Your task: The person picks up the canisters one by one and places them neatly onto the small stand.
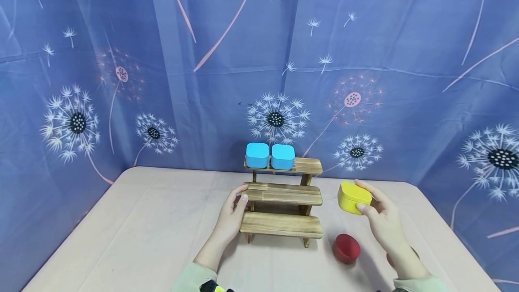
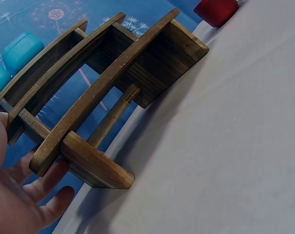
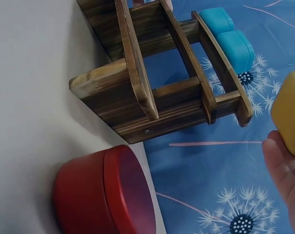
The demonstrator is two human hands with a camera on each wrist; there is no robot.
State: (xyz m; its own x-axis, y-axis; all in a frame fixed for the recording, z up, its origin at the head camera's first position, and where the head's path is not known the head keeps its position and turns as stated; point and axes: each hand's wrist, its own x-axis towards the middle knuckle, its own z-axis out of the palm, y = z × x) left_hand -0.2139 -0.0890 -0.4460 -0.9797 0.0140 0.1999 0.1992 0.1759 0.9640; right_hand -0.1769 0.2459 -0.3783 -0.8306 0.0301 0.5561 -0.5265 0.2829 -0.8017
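Tins are what I am handling: four small ones, and a stepped wooden shelf that takes them. Nearest to me, the red tin sits on the table, just off the shelf's right foot and under my right forearm; nothing touches it. My right hand is just above and beyond it, holding the yellow tin in the air to the right of the shelf, about level with the middle step. The fingers curl over the far side and the thumb presses the near edge, so it is a firm pinch around the tin. The right wrist view shows only a corner of yellow against my fingertips.

On the other side, my left hand steadies the shelf. Its fingers lie fairly straight and close together against the left end of the middle step, the thumb on the step's end, and the palm rests by the bottom step. It grips nothing.

Farthest back, two blue tins stand side by side, touching, on the left half of the top step.

As I judge it, half the work is done: two tins are shelved, the yellow one is in hand and not yet placed, and the red one is untouched. The middle and bottom steps hold nothing.
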